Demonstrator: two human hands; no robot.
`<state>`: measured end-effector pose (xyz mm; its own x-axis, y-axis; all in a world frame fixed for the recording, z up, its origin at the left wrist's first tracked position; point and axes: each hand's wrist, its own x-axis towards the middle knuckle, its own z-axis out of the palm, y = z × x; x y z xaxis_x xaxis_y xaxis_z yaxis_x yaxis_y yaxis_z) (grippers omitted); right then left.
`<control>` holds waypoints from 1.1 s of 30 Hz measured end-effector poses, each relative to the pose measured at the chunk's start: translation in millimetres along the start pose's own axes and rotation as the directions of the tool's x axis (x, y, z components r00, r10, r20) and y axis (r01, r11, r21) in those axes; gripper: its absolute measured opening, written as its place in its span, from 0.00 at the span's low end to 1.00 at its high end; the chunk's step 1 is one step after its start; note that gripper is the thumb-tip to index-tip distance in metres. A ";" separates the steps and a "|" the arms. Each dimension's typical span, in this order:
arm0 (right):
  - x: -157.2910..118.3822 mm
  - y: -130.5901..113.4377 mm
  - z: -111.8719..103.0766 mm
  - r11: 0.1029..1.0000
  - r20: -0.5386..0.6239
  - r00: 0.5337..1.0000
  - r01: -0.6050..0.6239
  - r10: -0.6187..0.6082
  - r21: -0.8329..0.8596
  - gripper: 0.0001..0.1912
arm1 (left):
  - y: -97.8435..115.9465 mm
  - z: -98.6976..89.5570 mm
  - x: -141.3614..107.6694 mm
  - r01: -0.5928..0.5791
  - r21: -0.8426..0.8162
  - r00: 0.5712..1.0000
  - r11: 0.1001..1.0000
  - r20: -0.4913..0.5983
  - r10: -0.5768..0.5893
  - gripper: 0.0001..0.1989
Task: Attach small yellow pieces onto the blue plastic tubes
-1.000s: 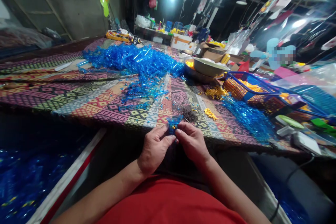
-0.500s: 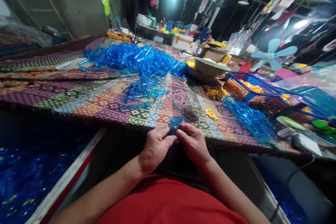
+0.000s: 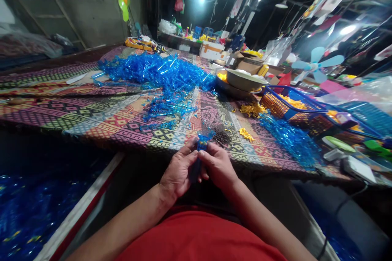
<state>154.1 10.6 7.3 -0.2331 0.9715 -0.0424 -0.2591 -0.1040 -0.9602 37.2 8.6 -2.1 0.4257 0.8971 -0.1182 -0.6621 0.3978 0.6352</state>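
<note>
So the thing in play is a little blue plastic piece [image 3: 201,145], a see-through moulded bit, held between both hands just over the near edge of the table. It runs roughly upright with a slight lean: the top pokes up past the fingertips toward the table, and the lower end drops between the palms toward the lap. That lower end is mostly behind the fingers, so I can't make out its exact shape or whether it's one bit or several.

The left hand [image 3: 179,172] is curled closed around it with the wrist low. The right hand [image 3: 218,167] comes in from the other side, also closed narrow on it, and the two nearly touch. Both forearms angle in over a red shirt [image 3: 199,238].

Just past the right hand is a dark pile of tiny bits [image 3: 222,137], then yellow plastic bits [image 3: 246,134] and a loose heap of blue runners [image 3: 290,140] farther right. Ahead of the hands, a much bigger blue heap [image 3: 159,74] sits on the patterned tablecloth [image 3: 122,124]. Beyond the right hand are a blue basket [image 3: 275,89] of yellow parts and a metal basin [image 3: 235,86]. Down past the left hand, more blue plastic [image 3: 30,216] lies in the dark.
</note>
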 end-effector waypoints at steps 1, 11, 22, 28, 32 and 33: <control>0.3 -0.3 1.4 0.999 0.038 0.999 -0.019 0.018 0.042 0.12 | 0.5 -0.9 0.2 -0.008 -0.018 1.000 1.000 0.003 0.008 0.26; 2.7 -16.6 -8.8 0.993 -0.077 0.991 0.108 -0.112 -0.052 0.10 | -1.2 -11.0 -14.6 -0.025 0.262 1.000 0.965 -0.007 0.027 0.27; -2.2 5.2 -3.7 0.587 0.240 0.905 0.412 -0.351 -0.697 0.04 | 18.6 8.6 0.2 -0.319 0.428 0.909 0.846 -0.115 0.401 0.11; -6.8 1.9 -2.5 0.593 0.223 0.894 0.428 -0.390 -0.682 0.07 | 26.5 20.1 0.5 -0.382 0.260 0.912 0.887 -0.045 0.407 0.10; -9.7 4.6 -1.5 0.592 0.230 0.930 0.362 -0.288 -0.720 0.16 | 25.3 25.5 0.5 -0.402 0.237 0.905 0.884 -0.042 0.423 0.05; -10.8 6.6 -0.9 0.579 0.236 0.929 0.363 -0.285 -0.729 0.16 | 24.4 25.7 0.0 -0.411 0.245 0.900 0.878 -0.044 0.433 0.04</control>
<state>155.8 -0.4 1.2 -0.3641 0.8818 0.2997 0.4489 0.4481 -0.7731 36.9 13.4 33.0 0.0692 0.9884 0.1351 -0.6049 -0.0661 0.7936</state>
